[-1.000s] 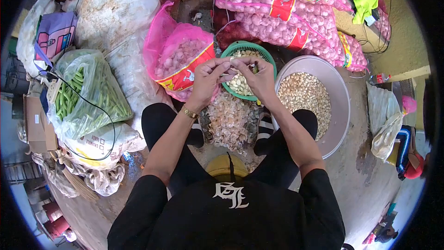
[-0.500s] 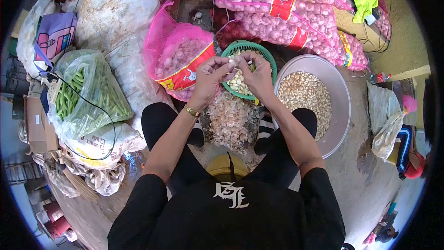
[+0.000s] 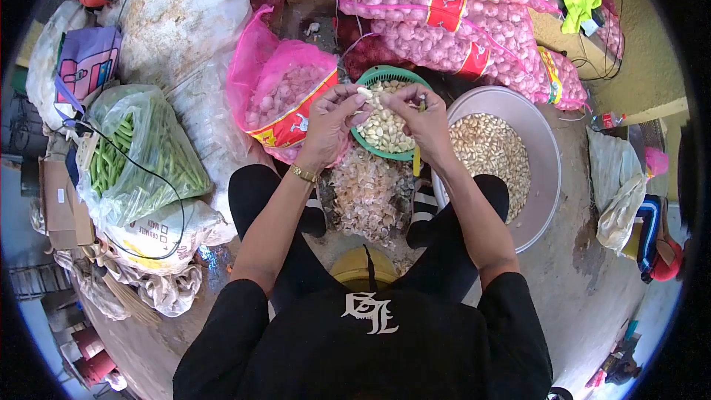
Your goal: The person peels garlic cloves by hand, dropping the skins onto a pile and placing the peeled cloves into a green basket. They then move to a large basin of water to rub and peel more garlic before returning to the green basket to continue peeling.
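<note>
A pink mesh bag (image 3: pixel 285 100) of garlic bulbs leans beside a person's left hand (image 3: pixel 326 126), its grip nearly closed, thumb and fingers pinching a pale garlic clove (image 3: pixel 364 92) above the left rim of a green basket (image 3: pixel 391 72) of cloves. Papery skins (image 3: pixel 366 196) litter the floor (image 3: pixel 570 289) below. The right hand (image 3: pixel 428 126), fingertips drawn together, hovers at the basket's right rim, its hold impossible to tell, beside a clove-filled basin (image 3: pixel 542 141).

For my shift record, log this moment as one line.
Left hand: holding garlic clove | Right hand: close beside it | Below: green basket containing cloves
</note>
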Tool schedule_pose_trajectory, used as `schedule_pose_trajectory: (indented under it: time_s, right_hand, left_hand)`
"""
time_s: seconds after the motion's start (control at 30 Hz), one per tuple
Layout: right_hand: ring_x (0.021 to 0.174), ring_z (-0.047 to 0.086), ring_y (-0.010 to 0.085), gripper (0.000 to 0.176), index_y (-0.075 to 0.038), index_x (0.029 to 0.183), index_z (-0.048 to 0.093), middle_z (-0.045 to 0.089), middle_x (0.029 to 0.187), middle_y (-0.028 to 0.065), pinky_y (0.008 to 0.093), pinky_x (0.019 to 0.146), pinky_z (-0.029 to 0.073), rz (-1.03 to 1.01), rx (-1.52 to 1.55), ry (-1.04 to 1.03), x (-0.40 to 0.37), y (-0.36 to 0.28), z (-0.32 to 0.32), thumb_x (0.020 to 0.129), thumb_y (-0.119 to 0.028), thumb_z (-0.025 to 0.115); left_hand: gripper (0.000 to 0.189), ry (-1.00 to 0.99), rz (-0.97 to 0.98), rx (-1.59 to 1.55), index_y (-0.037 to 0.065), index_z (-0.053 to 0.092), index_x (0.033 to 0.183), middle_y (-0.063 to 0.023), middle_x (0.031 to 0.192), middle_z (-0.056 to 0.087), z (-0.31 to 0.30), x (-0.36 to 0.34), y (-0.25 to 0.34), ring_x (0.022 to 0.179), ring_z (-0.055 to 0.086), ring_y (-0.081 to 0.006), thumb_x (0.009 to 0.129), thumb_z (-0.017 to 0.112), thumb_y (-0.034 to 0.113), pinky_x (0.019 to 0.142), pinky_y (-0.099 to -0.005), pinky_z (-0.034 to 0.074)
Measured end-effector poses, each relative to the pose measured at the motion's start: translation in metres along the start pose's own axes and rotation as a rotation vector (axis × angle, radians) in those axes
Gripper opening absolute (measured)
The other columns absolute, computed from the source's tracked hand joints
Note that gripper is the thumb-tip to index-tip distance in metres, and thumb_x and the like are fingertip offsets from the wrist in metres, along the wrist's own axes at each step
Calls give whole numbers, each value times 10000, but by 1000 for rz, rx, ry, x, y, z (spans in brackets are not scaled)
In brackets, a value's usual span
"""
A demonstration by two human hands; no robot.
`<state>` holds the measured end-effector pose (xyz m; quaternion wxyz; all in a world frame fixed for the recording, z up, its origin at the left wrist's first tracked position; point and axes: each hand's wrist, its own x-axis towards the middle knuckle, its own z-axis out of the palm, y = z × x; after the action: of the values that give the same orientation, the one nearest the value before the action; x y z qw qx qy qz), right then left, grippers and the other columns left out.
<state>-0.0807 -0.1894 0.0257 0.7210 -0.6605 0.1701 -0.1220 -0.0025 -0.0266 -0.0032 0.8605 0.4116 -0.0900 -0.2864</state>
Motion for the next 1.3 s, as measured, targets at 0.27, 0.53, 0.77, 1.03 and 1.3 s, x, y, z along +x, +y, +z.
schedule_pose_trajectory:
  time_s: [0.27,0.53,0.77,1.03,1.3]
  right_hand:
    - [756,648,217,247,-3,894,664,658,761,103,352,675,500,-167,-568,-434,-31,68,-33,753,-178,768]
    - [888,637,379,293,-57,985,664,652,883,206,469,761,513,-83,-1054,-581,-50,112,-5,725,-185,709]
    - [924,640,384,424,-84,1124,661,661,936,216,468,807,518,-58,-854,-543,-59,130,10,701,-109,675]
    - [961,634,362,466,-76,1163,627,657,1005,202,452,820,506,6,-1157,-839,-45,125,-8,729,-236,691]
    - [837,639,336,422,53,1039,566,651,898,225,441,752,509,403,-822,-1052,-17,57,-86,824,-311,575]
  left_hand:
    - [369,118,-121,290,9,508,1213,-98,1043,660,7,30,-26,803,651,-131,891,657,109,721,-245,579]
    - [296,97,-261,413,39,551,1173,-89,998,676,8,28,-23,737,633,-119,930,609,196,638,-249,562]
    - [355,53,-238,412,41,543,1219,-78,1026,672,-2,22,-18,744,623,-94,932,620,236,637,-232,554]
    - [303,-46,-260,411,42,583,1192,-53,1059,653,-7,15,-35,826,610,-94,937,613,201,733,-241,537]
    - [312,-61,-85,1110,-5,587,1181,-106,1081,636,-104,64,-223,903,603,-262,927,561,174,860,-390,495]
